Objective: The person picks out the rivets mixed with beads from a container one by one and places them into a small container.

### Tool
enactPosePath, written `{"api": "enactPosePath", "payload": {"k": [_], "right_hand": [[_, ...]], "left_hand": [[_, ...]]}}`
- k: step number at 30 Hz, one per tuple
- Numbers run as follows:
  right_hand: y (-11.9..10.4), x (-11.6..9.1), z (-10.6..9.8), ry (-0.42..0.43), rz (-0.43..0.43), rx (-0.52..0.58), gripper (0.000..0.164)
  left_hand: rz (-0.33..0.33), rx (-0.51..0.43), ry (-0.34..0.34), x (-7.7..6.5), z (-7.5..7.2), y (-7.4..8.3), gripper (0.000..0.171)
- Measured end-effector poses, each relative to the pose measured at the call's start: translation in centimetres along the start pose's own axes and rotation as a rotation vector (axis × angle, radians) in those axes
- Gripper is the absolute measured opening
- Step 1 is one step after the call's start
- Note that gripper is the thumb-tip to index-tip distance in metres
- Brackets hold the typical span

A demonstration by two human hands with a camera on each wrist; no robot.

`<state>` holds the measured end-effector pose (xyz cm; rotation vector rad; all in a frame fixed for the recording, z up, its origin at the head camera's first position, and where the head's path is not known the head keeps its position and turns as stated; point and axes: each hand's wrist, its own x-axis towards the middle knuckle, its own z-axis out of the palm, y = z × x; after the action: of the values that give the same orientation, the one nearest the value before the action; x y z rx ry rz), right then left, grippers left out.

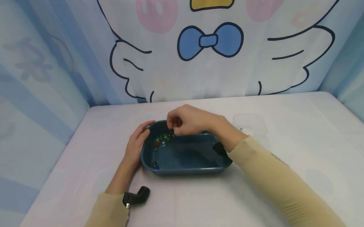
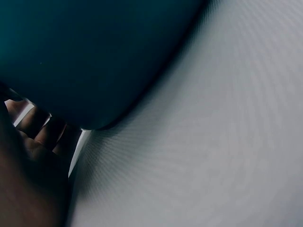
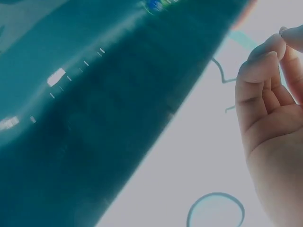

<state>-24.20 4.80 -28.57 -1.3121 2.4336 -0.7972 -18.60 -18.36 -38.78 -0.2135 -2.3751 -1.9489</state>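
Observation:
A dark teal oval-cornered tray (image 1: 187,171) stands on the table. Small shiny glass marbles (image 1: 157,144) in green, amber and blue lie along its left side and far left. My left hand (image 1: 135,145) holds the tray's left end, thumb at the rim and fingers along the outside. In the left wrist view, those fingers (image 2: 40,130) show dimly against the tray wall. Over the far left rim, my right hand (image 1: 189,120) pinches a small marble (image 1: 173,129) between thumb and forefinger; the fingers mostly hide it. The right wrist view shows the fingertips together.
Behind the right forearm, a clear plastic container (image 1: 251,122) lies on the pale cloth-covered table (image 1: 306,149). A printed curtain (image 1: 210,75) rises at the table's far edge. A black wrist camera (image 1: 138,196) sticks out from the left wrist.

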Motion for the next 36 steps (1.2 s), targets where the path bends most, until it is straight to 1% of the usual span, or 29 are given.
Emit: {"api": "enactPosePath", "payload": {"k": [5,11,14,19,24,27,36], "right_hand": [[-0.8,-1.0,-1.3,0.044,-0.007,0.014,0.014],[-1.4,-2.3,-2.2,0.083,-0.018,-0.007,0.014],[-1.6,-2.9,-2.6,0.102,-0.011,-0.017,0.014],[-1.8,-4.0,-3.3,0.131,0.002,-0.027,0.015],[-1.6,-5.0,-4.0,0.177,-0.016,-0.035,0.016],[-1.6,-5.6,-4.4,0.203,-0.015,-0.043,0.017],[-1.3,-7.3,-5.2,0.266,0.023,-0.051,0.017]], "left_hand": [[-0.019,0.017,0.002,0.0,0.1,0.1,0.043],[0.011,0.048,-0.003,-0.2,0.2,0.1,0.045],[0.027,0.044,-0.015,-0.1,0.2,0.0,0.046],[0.064,0.019,-0.058,0.0,0.0,0.0,0.049],[0.104,-0.001,-0.090,-0.1,-0.2,0.0,0.048],[0.113,-0.009,-0.103,-0.1,-0.2,0.0,0.047],[0.108,-0.014,-0.098,-0.1,-0.1,0.0,0.049]]}}
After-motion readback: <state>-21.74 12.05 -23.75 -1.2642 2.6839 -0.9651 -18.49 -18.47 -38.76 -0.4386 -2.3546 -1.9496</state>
